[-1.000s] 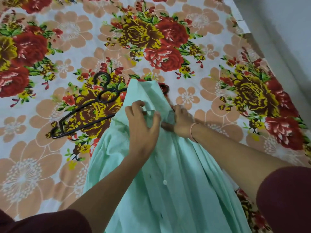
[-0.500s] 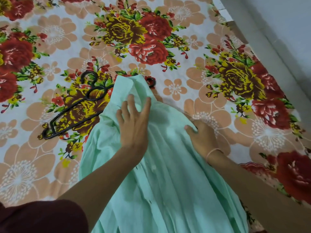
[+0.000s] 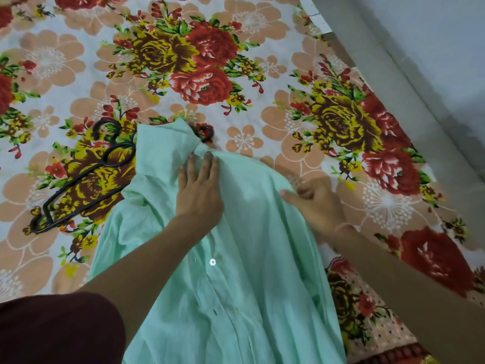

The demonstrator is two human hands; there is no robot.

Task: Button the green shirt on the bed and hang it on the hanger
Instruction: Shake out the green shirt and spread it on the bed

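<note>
One green shirt (image 3: 249, 258) lies front up on the bed (image 3: 262, 61), its collar pointing away from the person and its lower part running out of view at the near edge. One white button (image 3: 212, 262) shows plainly on the placket; others are too faint to count.

Two hands are on the shirt, apart from each other. The left hand (image 3: 200, 190) lies flat below the collar with its fingers straight, pressing the cloth. The right hand (image 3: 319, 203) is at the shirt's right shoulder edge, fingers curled and pinching the fabric there. A second ago both hands were close together at the collar. Half a second ago the right hand lay flatter on that edge.

One black hanger (image 3: 86, 179) lies on the sheet left of the shirt, its hook near the collar. Its right part is tucked under the cloth, and a curled end shows just beyond the collar.

Open flowered sheet stretches beyond and to the left of the shirt. To the shirt's right the bed's edge runs diagonally, with a grey surface (image 3: 433, 48) past it. One dark red sleeve (image 3: 57, 329) fills the near left corner.
</note>
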